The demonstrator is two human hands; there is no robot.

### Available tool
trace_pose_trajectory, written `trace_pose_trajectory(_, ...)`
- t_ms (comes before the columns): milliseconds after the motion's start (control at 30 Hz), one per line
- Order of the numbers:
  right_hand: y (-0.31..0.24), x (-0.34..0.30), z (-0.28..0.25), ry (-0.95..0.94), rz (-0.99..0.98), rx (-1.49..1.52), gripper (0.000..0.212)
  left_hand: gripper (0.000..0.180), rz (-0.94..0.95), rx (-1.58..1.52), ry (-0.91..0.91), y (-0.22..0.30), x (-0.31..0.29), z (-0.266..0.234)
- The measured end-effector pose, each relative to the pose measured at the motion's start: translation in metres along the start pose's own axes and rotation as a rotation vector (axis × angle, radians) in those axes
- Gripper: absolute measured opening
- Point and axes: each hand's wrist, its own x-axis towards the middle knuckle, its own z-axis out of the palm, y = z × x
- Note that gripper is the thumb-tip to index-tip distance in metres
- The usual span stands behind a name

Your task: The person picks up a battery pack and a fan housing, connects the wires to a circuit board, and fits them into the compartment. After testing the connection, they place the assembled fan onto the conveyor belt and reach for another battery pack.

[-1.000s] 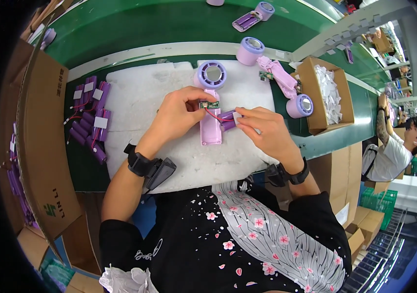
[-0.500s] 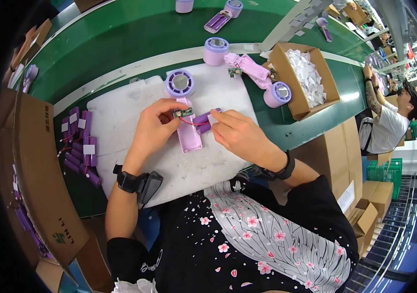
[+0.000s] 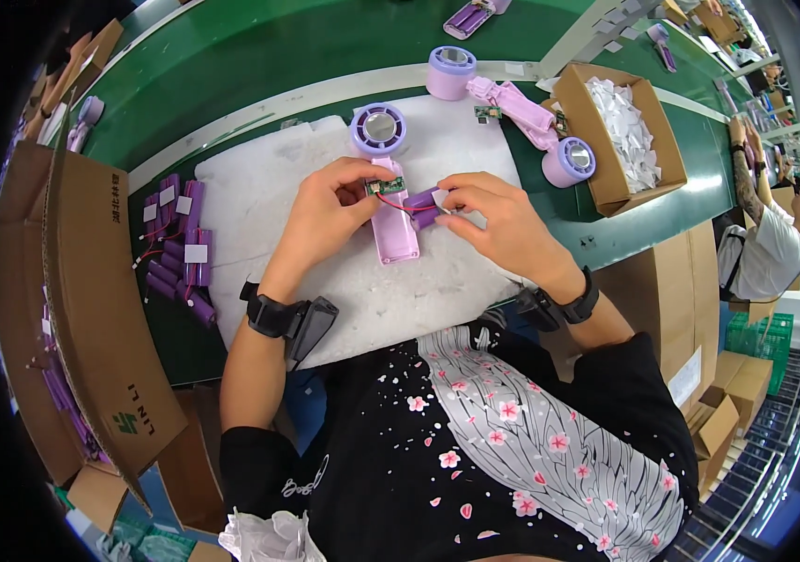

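A lilac handheld fan (image 3: 379,128) lies on the white foam sheet (image 3: 325,323) with its pink handle shell (image 3: 396,239) opened up. My left hand (image 3: 332,208) pinches the small green circuit board (image 3: 387,186) at the top of that shell. Red wires lead from the board to a purple battery pack (image 3: 422,214), which lies crosswise at the shell's right side. At the pack's right end, my right hand (image 3: 505,225) has its fingertips closed around a white square pad (image 3: 441,199); the exact contact is partly hidden.
Wired purple battery packs (image 3: 175,248) lie left of the foam, beside a tall cardboard box (image 3: 105,309). Another fan (image 3: 568,161) with an opened handle lies at the right, against a box of white paper pieces (image 3: 667,155). A co-worker (image 3: 774,225) sits far right.
The whole view has shifted, so the scene sits higher and further right. My right thumb and fingers have uncurled somewhat around the white pad. My left hand keeps its pinch on the board.
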Motion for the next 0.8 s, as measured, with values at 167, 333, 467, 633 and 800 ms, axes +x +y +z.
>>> trace_pose_trajectory(167,0.005,0.002,-0.004,-0.078,0.11,0.099,0.008,0.031,0.009,0.021,0.0,0.002,0.002,0.001)
trace_pose_trajectory(333,0.015,0.005,-0.035,0.025,-0.024,-0.115,0.006,0.031,-0.016,-0.003,0.01,-0.001,-0.002,-0.001)
trace_pose_trajectory(467,0.03,-0.014,-0.127,0.412,0.453,-0.555,0.018,0.032,-0.052,0.005,-0.015,-0.003,-0.009,-0.007)
trace_pose_trajectory(633,0.024,-0.024,-0.123,0.547,0.531,-0.522,0.023,0.034,-0.066,0.026,-0.05,-0.002,-0.013,-0.009)
trace_pose_trajectory(800,-0.013,0.013,-0.009,-0.058,-0.051,-0.145,0.04,0.035,-0.008,0.057,-0.011,-0.011,-0.01,-0.005)
